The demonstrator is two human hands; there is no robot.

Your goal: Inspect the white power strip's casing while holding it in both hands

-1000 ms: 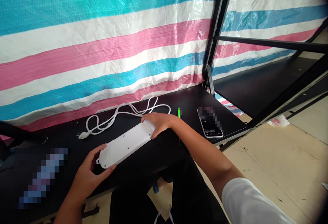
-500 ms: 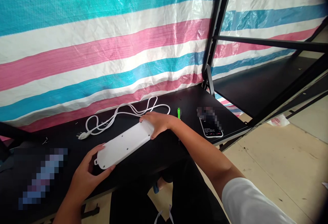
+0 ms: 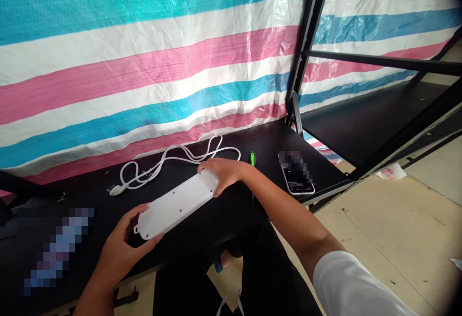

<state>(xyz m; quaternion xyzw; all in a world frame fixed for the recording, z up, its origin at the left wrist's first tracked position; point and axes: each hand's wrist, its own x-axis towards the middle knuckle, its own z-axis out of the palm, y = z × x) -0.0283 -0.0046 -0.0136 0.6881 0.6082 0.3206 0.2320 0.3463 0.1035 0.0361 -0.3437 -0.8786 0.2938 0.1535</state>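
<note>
A white plastic power strip point(image 3: 176, 205) lies slantwise across the person's front, its back facing up and showing small round holes. Both hands grip it. The left hand point(image 3: 124, 239) curls around the strip's near end, with the thumb and fingers wrapped on its edges. The right hand point(image 3: 225, 174) closes over the far end, fingers bent down across the casing.

Beyond the strip, a coiled white cable point(image 3: 180, 154) with a plug point(image 3: 116, 190) lies on the black table point(image 3: 252, 138). Past its far end are a green-handled screwdriver point(image 3: 252, 159) and, further right, a smartphone point(image 3: 296, 178). Left of the strip lies a pixelated object point(image 3: 57, 248), too blurred to name. A striped tarpaulin point(image 3: 144, 65) hangs behind the table.
</note>
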